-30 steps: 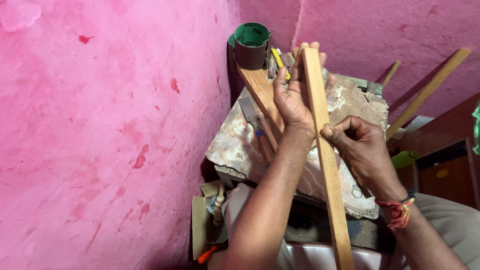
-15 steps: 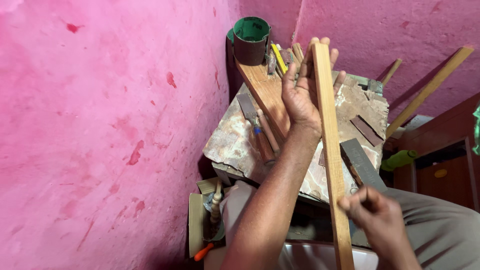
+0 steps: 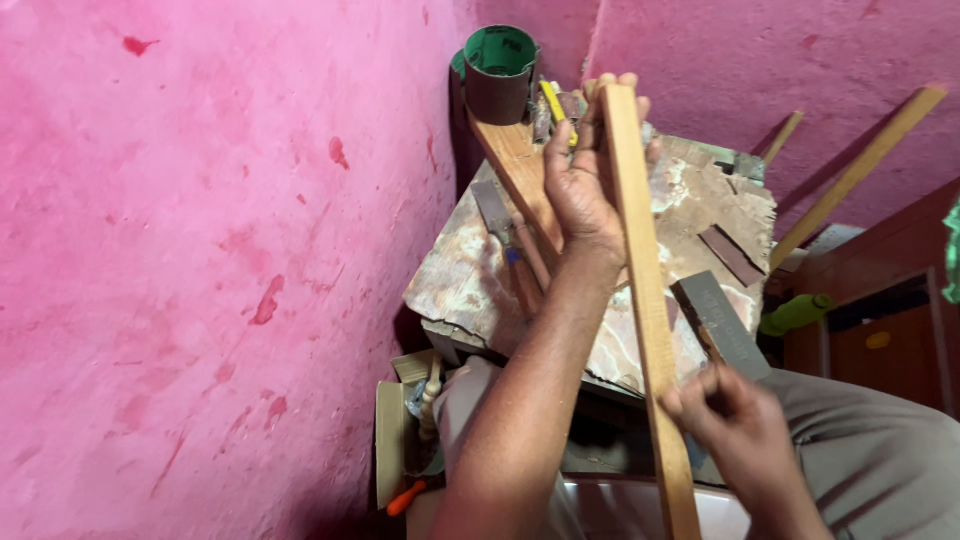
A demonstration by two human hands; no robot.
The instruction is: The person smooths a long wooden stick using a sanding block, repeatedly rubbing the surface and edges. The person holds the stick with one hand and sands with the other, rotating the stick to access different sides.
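A long wooden strip (image 3: pixel 645 300) is held up on edge over a worn workbench (image 3: pixel 700 200). Its upper end is gripped by the left hand (image 3: pixel 585 170), fingers curled around it. Lower down, the strip is pinched by the right hand (image 3: pixel 725 410). A roll of sandpaper (image 3: pixel 500 72) stands near the pink wall (image 3: pixel 200 250).

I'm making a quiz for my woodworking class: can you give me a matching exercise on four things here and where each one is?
Things:
1. wooden strip
2. sandpaper roll
3. grey block
4. green bottle

Places:
A. far end of the bench, by the pink wall
B. held in both hands
C. beyond the bench's right edge, lying on its side
D. flat on the bench, just above the right hand

Pairs: 1-B, 2-A, 3-D, 4-C
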